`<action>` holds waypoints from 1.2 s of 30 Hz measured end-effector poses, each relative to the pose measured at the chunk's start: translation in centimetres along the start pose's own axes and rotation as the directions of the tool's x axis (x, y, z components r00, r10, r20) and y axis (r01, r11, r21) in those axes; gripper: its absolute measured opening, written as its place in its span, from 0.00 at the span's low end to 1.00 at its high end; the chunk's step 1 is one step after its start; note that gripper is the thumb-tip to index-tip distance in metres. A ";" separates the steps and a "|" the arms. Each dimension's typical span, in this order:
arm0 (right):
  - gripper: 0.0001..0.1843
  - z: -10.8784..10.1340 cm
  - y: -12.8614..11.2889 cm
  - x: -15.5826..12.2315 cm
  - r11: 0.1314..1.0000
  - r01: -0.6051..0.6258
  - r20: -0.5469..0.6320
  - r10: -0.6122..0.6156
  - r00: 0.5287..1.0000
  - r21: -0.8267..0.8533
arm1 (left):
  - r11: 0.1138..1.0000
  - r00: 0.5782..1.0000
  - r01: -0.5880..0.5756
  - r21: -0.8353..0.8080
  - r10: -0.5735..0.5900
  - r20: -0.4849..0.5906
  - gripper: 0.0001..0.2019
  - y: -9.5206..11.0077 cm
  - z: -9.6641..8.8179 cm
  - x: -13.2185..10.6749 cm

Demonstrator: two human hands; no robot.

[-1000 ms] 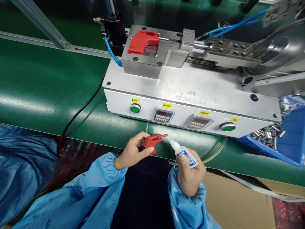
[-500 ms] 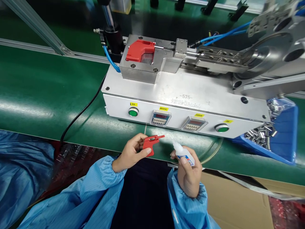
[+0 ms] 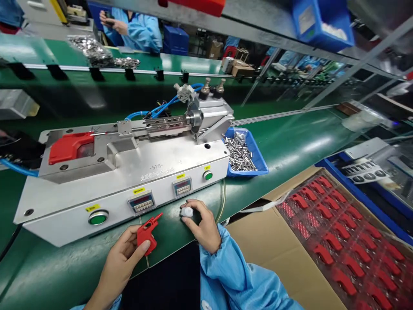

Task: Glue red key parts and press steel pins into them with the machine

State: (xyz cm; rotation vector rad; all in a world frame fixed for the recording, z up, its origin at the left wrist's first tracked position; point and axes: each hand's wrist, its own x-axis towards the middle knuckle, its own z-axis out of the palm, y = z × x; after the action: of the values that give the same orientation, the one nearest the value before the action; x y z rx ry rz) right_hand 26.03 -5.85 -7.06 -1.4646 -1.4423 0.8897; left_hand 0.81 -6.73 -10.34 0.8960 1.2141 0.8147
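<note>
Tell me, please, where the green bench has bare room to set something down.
Bare bench lies right of the blue bin, beyond the cardboard box; a small patch shows between the held red part and white bottle. The machine crowds the bin's left.

1. You have two hands: left hand (image 3: 119, 258), right hand (image 3: 206, 228).
2. In your left grip: one red piece (image 3: 146, 234).
3. In your right grip: one white bottle (image 3: 186, 212).
4. Beyond your left grip, leftward: one seated red piece (image 3: 66, 148), on one machine (image 3: 167, 150).
5. On the front panel past your grips: two green buttons (image 3: 98, 218), two digital displays (image 3: 141, 203), four yellow labels (image 3: 138, 190).
6. Beyond your right grip, rightward: one blue bin (image 3: 260, 159); its metal tubes (image 3: 238, 153) overlap too much to count.
7. Farther right of your grip: over a dozen packed red pieces (image 3: 359, 252), exact number unclear.
</note>
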 end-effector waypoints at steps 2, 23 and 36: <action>0.16 -0.7 -0.2 -0.6 0.999 0.009 0.009 -0.008 1.000 -0.046 | 1.000 1.000 0.008 -0.012 -0.008 -0.016 0.26 0.0 0.1 0.0; 0.18 -21.3 0.4 18.5 0.763 -0.126 -0.036 0.133 0.990 -0.633 | 0.969 0.974 -0.174 -0.176 0.143 -0.176 0.26 0.7 2.7 -0.9; 0.19 -21.9 -4.8 17.9 0.761 -0.166 -0.195 0.053 0.979 -0.628 | 0.959 0.985 -0.167 -0.228 0.153 -0.080 0.25 0.5 2.6 -0.3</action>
State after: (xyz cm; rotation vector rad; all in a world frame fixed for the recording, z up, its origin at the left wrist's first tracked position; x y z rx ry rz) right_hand 45.88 9.54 6.89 -2.0929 -1.6280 0.3106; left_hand 3.24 -7.15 -9.48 0.7866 1.0814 1.0992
